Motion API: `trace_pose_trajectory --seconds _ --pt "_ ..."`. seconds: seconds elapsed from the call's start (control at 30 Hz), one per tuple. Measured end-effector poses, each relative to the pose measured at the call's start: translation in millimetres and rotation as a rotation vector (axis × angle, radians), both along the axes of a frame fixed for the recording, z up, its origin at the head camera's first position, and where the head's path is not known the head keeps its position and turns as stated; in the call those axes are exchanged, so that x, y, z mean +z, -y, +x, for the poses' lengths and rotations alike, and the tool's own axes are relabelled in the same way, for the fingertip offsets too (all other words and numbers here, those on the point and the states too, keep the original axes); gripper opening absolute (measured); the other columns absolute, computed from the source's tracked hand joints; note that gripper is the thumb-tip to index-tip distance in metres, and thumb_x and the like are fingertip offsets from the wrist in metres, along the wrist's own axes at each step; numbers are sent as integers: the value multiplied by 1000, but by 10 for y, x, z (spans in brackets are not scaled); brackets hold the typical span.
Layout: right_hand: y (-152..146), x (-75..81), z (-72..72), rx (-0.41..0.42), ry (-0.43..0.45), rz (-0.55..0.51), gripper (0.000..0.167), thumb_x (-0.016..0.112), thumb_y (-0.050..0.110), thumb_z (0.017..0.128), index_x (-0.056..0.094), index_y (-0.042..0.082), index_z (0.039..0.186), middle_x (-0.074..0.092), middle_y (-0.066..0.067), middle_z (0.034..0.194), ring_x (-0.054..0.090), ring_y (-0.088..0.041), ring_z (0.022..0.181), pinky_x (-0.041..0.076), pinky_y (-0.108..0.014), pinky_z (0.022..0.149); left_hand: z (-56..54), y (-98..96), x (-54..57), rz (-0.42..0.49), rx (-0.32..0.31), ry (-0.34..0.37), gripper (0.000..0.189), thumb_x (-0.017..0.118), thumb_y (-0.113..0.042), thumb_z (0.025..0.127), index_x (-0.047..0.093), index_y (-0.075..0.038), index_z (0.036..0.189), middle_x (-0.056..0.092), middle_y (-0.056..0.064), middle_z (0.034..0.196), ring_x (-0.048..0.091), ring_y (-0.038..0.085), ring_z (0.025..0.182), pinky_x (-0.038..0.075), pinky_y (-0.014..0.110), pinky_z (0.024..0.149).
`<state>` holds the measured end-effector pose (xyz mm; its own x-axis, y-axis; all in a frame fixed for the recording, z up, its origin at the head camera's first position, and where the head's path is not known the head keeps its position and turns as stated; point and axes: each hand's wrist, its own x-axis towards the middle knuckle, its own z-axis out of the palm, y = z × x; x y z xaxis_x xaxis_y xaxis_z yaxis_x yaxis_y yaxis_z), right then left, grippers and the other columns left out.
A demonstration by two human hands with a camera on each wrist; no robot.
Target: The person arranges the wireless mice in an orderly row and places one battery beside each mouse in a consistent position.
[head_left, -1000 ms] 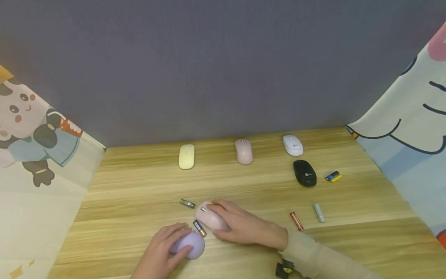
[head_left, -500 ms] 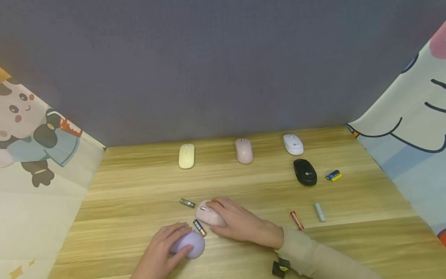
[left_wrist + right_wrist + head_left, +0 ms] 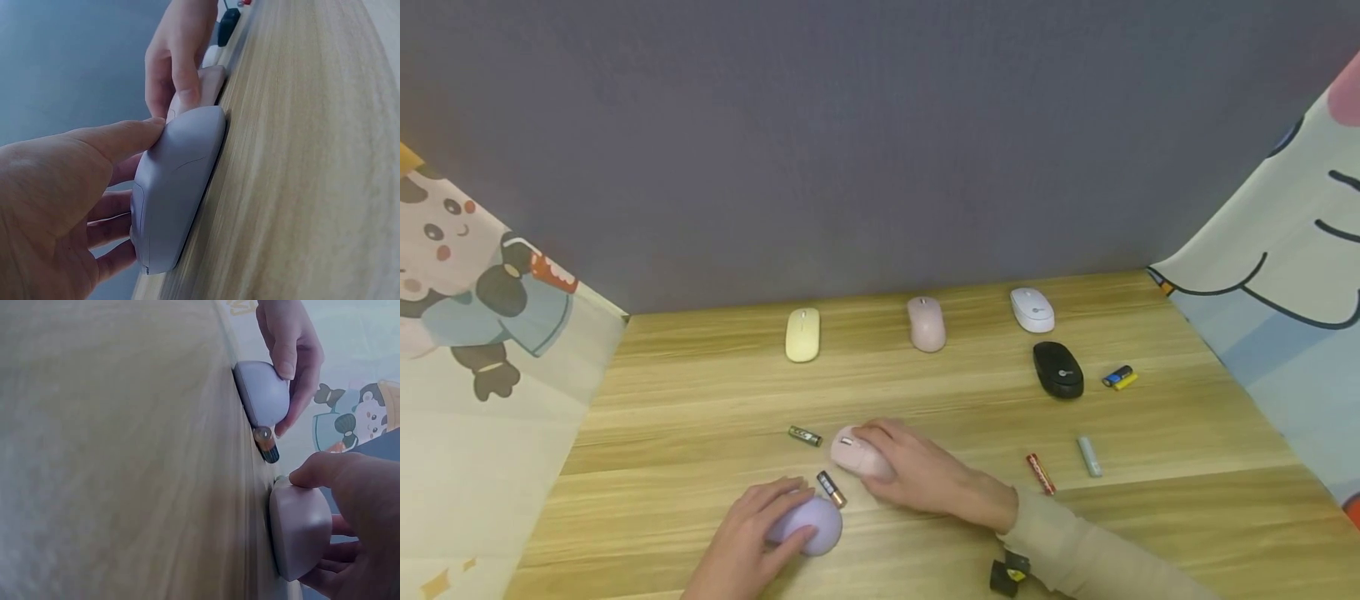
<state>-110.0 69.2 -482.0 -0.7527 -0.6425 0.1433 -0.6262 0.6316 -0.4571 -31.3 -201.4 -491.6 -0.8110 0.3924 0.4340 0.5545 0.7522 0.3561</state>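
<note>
My left hand (image 3: 752, 533) grips a lavender computer mouse (image 3: 820, 527) on the wooden table, thumb on its near side and fingers along the far side. My right hand (image 3: 917, 468) holds a pale pink mouse (image 3: 854, 452) between thumb and fingers, low on the tabletop. Between the two mice lies a dark battery with a copper end (image 3: 831, 489). Just left of the pink mouse is a green battery (image 3: 805, 436). The right wrist view shows both the lavender mouse (image 3: 264, 392) and the pink mouse (image 3: 301, 528) resting along the table surface.
Along the back stand a yellow mouse (image 3: 802, 335), another pink mouse (image 3: 927, 324) and a white mouse (image 3: 1032, 310). A black mouse (image 3: 1058, 370) sits at right, near blue and yellow batteries (image 3: 1117, 377). A red battery (image 3: 1041, 473) and a grey one (image 3: 1090, 457) lie nearer.
My right hand has shifted the pink mouse slightly right and away from me, widening the gap to the green battery. The left hand and lavender mouse have stayed in place.
</note>
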Motion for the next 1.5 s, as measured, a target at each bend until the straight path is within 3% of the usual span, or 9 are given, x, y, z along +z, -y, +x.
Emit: trace_pose_trajectory --seconds 0.47,1.07,1.5 --pt "-184 54 -101 -102 -40 -72 64 79 28 88 55 8 144 60 -15 138 63 -31 122 60 -45 98 15 -8 13 -1 27 31 43 89 -30 78 76 -21 118 72 -4 123 67 18 111 60 47 91" --pt "-511 14 -286 -236 -100 -151 59 80 20 87 58 0 139 64 -17 130 63 -35 118 59 -50 96 6 -15 1 -3 21 17 43 90 -29 77 77 -21 117 72 -3 122 67 19 110 61 46 89" --pt "-640 -17 -382 -318 -92 -150 61 81 22 87 58 -1 139 62 -21 133 61 -39 121 57 -53 99 6 -10 -3 8 22 29 42 89 -29 78 76 -22 118 72 -4 123 67 19 111 61 46 89"
